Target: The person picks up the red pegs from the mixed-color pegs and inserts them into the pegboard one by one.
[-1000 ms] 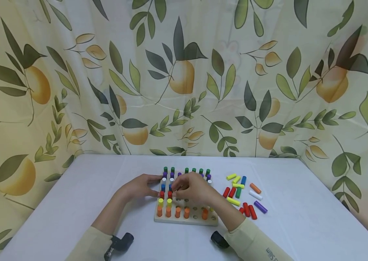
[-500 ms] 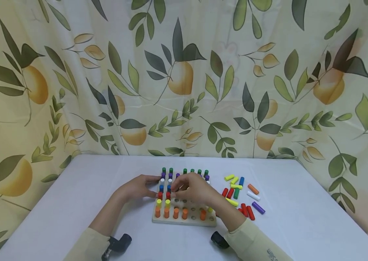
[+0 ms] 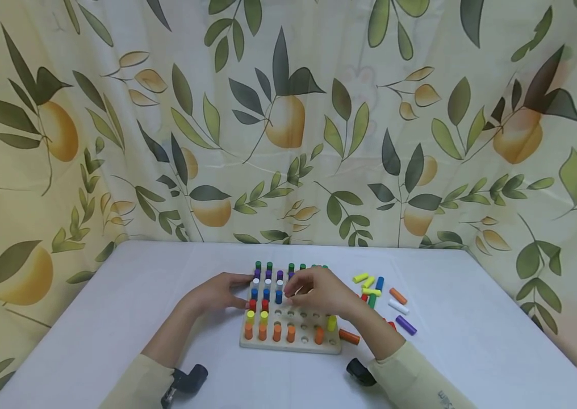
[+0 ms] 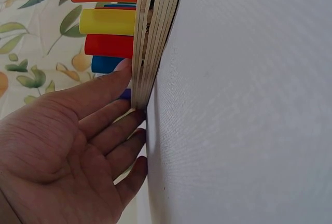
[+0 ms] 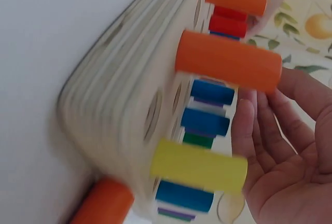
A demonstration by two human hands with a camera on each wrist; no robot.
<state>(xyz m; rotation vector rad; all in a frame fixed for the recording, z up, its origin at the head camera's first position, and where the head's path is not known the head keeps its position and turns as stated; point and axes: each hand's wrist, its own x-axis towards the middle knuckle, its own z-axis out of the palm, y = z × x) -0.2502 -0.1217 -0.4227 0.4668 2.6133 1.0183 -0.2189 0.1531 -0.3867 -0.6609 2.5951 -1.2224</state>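
A wooden pegboard [image 3: 288,347] bears rows of upright pegs in orange, yellow, red, blue, white, purple and green. My left hand [image 3: 219,292] rests along its left side; in the left wrist view the thumb touches the board's edge near a blue peg [image 4: 106,64], the other fingers extended beside the layered edge. Over the board's middle is my right hand [image 3: 316,291], its thumb and fingertips just right of a standing blue peg [image 3: 279,297]. The right wrist view shows that hand [image 5: 290,167] with loosely bent fingers and nothing visible between them, behind an orange peg [image 5: 228,60] and a yellow peg [image 5: 199,167].
Loose pegs lie right of the board, among them a purple peg [image 3: 406,325], a white peg [image 3: 398,307] and several yellow ones. One orange peg [image 3: 349,337] lies against the board's front right corner. A patterned curtain [image 3: 288,170] hangs behind the white table [image 3: 166,261].
My right hand has shifted right, uncovering the blue peg in the third column. Its forearm now covers some red pegs and reveals the orange one by the corner. The left hand stays put.
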